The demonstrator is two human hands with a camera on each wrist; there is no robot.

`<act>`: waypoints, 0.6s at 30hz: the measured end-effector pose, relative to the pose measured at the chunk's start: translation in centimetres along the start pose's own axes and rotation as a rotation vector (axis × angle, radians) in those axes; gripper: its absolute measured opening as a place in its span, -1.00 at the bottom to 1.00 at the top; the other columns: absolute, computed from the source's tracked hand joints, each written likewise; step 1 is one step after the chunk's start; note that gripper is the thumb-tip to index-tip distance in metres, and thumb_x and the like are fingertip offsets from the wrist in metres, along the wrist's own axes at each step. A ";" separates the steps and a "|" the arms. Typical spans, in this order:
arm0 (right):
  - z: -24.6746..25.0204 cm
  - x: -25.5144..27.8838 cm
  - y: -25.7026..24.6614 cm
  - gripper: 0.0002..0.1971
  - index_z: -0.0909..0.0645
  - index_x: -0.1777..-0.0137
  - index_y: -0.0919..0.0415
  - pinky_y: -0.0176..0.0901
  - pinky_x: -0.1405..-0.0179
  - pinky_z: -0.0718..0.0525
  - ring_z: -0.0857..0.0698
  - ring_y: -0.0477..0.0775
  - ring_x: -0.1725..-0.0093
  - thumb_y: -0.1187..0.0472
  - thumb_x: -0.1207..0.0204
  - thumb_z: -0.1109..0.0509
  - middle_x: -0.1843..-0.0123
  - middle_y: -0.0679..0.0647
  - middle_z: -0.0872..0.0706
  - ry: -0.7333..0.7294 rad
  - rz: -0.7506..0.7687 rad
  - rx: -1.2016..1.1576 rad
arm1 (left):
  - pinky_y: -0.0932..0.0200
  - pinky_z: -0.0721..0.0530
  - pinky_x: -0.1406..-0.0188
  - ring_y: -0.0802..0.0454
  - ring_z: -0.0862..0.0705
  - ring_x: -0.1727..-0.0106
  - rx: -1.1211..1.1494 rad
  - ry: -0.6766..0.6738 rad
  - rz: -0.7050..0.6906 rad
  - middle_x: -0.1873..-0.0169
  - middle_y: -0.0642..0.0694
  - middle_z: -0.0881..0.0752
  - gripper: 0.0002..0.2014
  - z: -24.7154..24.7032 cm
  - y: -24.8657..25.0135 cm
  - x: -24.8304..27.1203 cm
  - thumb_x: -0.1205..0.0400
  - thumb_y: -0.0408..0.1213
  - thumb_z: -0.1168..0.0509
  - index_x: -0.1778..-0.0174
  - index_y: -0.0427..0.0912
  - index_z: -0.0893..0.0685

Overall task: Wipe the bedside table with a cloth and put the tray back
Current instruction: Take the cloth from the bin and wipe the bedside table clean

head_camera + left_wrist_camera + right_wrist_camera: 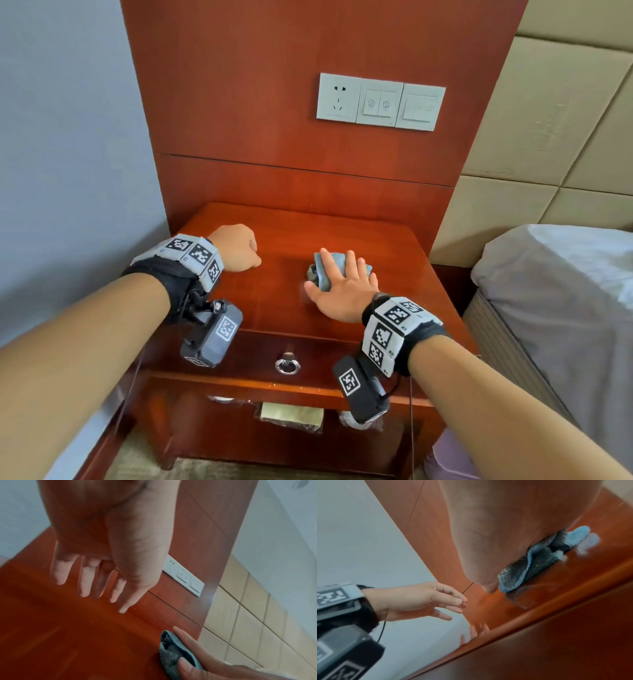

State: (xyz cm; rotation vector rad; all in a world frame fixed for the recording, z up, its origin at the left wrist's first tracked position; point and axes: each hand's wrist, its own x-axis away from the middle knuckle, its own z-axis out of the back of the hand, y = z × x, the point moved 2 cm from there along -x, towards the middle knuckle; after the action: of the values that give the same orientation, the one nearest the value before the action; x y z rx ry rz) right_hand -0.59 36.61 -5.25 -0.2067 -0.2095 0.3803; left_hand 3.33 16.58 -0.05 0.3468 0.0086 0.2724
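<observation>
Wiping step: right hand (342, 291), grip flat, presses cloth (325, 274) on desk (394, 274); left hand (236, 248) loose, empty. Next: sweep the rest.

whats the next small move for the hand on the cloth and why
Probably sweep the right hand, pressed flat on the blue cloth, leftward across the table top. The left hand hangs open and empty above that side, so it may need to lift clear.
</observation>
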 end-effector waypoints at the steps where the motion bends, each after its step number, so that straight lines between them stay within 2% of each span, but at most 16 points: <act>1: -0.4 -0.1 -1.3 -0.24 0.34 -0.66 -0.29 0.23 -0.66 0.28 0.33 0.24 -0.70 -0.40 -0.55 0.07 -0.73 0.14 0.36 -0.007 0.027 0.010 | 0.03 -0.64 -0.19 -0.15 -0.69 -0.19 -0.005 0.008 0.022 -0.11 -0.15 -0.75 -0.79 0.5 -1.4 0.1 -0.62 -0.31 -0.30 -0.09 -0.27 -0.76; 3: -1.2 -0.2 -4.3 -0.26 0.33 -0.66 -0.27 0.23 -0.66 0.29 0.33 0.26 -0.70 -0.37 -0.57 0.09 -0.73 0.16 0.35 -0.011 0.093 0.039 | 0.02 -0.62 -0.16 -0.19 -0.70 -0.17 -0.013 0.009 0.066 -0.04 -0.16 -0.74 -0.77 1.3 -4.4 0.6 -0.64 -0.40 -0.19 -0.03 -0.30 -0.76; 5: -2.1 -0.4 -7.6 -0.27 0.32 -0.67 -0.26 0.23 -0.65 0.30 0.33 0.27 -0.70 -0.37 -0.58 0.10 -0.73 0.17 0.34 -0.025 0.161 0.057 | 0.06 -0.58 -0.05 -0.16 -0.67 -0.06 -0.019 0.016 0.103 0.06 -0.16 -0.70 -0.74 2.2 -7.4 1.3 -0.63 -0.43 -0.14 0.04 -0.33 -0.76; 7: -3.0 -0.6 -11.1 -0.28 0.30 -0.67 -0.27 0.22 -0.65 0.31 0.31 0.26 -0.70 -0.37 -0.57 0.11 -0.74 0.17 0.32 -0.041 0.231 0.058 | 0.07 -0.56 0.04 -0.16 -0.64 0.04 -0.047 0.035 0.148 0.16 -0.18 -0.71 -0.74 2.9 -10.3 2.6 -0.61 -0.41 -0.12 0.26 -0.27 -0.70; 10: -4.2 -0.4 -15.8 -0.31 0.21 -0.67 -0.31 0.20 -0.64 0.31 0.27 0.24 -0.71 -0.37 -0.57 0.11 -0.75 0.14 0.25 -0.063 0.335 0.033 | 0.02 -0.61 0.01 -0.11 -0.60 0.14 -0.094 0.038 0.220 0.09 -0.34 -0.77 -0.81 3.5 -13.9 4.7 -0.57 -0.40 -0.17 0.32 -0.23 -0.63; 12: -4.7 -0.2 -18.4 -0.35 0.14 -0.67 -0.34 0.21 -0.64 0.30 0.25 0.21 -0.72 -0.36 -0.59 0.13 -0.76 0.11 0.21 -0.091 0.403 0.009 | 0.02 -0.62 -0.04 -0.08 -0.57 0.13 -0.107 0.042 0.258 0.09 -0.31 -0.74 -0.86 3.7 -15.5 6.1 -0.59 -0.37 -0.20 0.24 -0.19 -0.64; 15: -5.2 0.0 -21.5 -0.42 0.04 -0.65 -0.37 0.24 -0.62 0.30 0.23 0.16 -0.73 -0.33 -0.61 0.19 -0.76 0.07 0.15 -0.142 0.482 -0.065 | 0.09 -0.55 -0.02 -0.08 -0.56 0.04 -0.078 0.062 0.300 0.06 -0.22 -0.64 -0.89 3.9 -17.2 7.6 -0.63 -0.37 -0.19 0.11 -0.18 -0.63; 17: -5.3 0.2 -23.4 -0.45 -0.10 -0.63 -0.35 0.31 -0.61 0.30 0.17 0.16 -0.73 -0.28 -0.64 0.23 -0.76 0.08 0.03 -0.171 0.532 -0.133 | 0.13 -0.51 -0.19 -0.16 -0.60 -0.23 -0.037 0.089 0.318 -0.21 -0.26 -0.65 -0.75 3.9 -18.2 8.3 -0.65 -0.40 -0.16 -0.17 -0.23 -0.67; 18: -5.4 0.3 -24.1 -0.48 -0.27 -0.56 -0.32 0.36 -0.62 0.25 0.06 0.19 -0.73 -0.26 -0.65 0.22 -0.73 0.10 -0.12 -0.171 0.552 -0.179 | 0.14 -0.49 -0.25 -0.17 -0.56 -0.36 -0.016 0.109 0.327 -0.34 -0.23 -0.62 -0.67 3.9 -18.4 8.6 -0.66 -0.41 -0.16 -0.32 -0.23 -0.62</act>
State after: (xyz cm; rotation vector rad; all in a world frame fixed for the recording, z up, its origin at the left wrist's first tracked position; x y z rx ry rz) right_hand 9.33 13.97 -4.64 -0.4114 -0.3562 0.9312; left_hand 16.66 0.88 -2.25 0.3160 0.0573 0.6147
